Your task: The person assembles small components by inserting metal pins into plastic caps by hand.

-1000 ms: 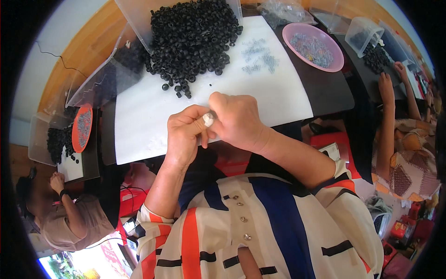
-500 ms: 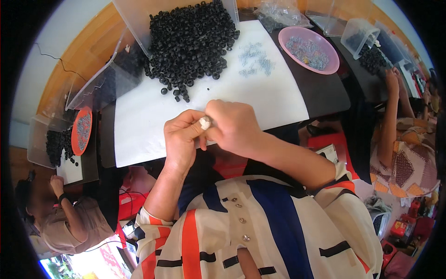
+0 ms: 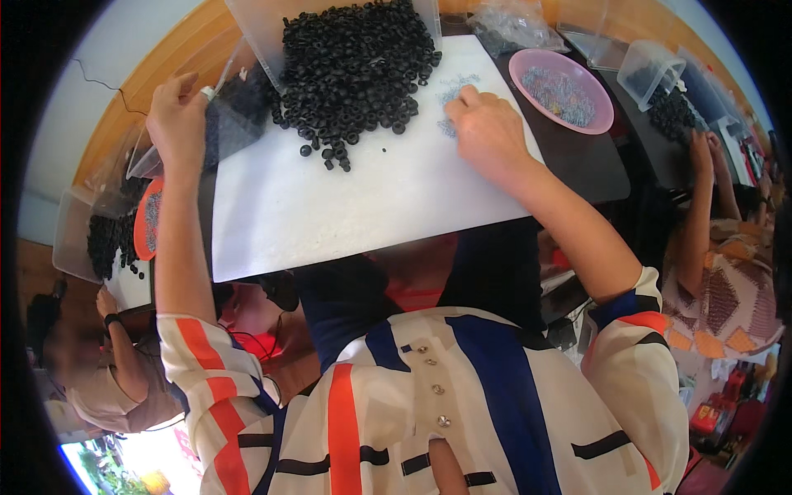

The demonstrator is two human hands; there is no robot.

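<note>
The left hand [image 3: 175, 115] is raised out to the side, fingers pinched together on a small pale piece [image 3: 208, 92] at their tips, right above the clear bag of dark parts [image 3: 235, 111] just beyond them. It looks like a finished piece is kept apart from the loose stock.

The right hand [image 3: 487, 132] is flat down on the white board [image 3: 330, 206], fingers curled loosely over a scatter of tiny grey bits [image 3: 456, 87]; whether it has one pinched, the view does not show.

Between the two hands lies the big heap of black rings [image 3: 355, 62], spilling from a clear tub [image 3: 256, 21], within easy reach of either. Off beyond the right hand sits a pink bowl [image 3: 521, 68] of more small bits. Further right, another person's hand [image 3: 701, 144] works at a second pile.
</note>
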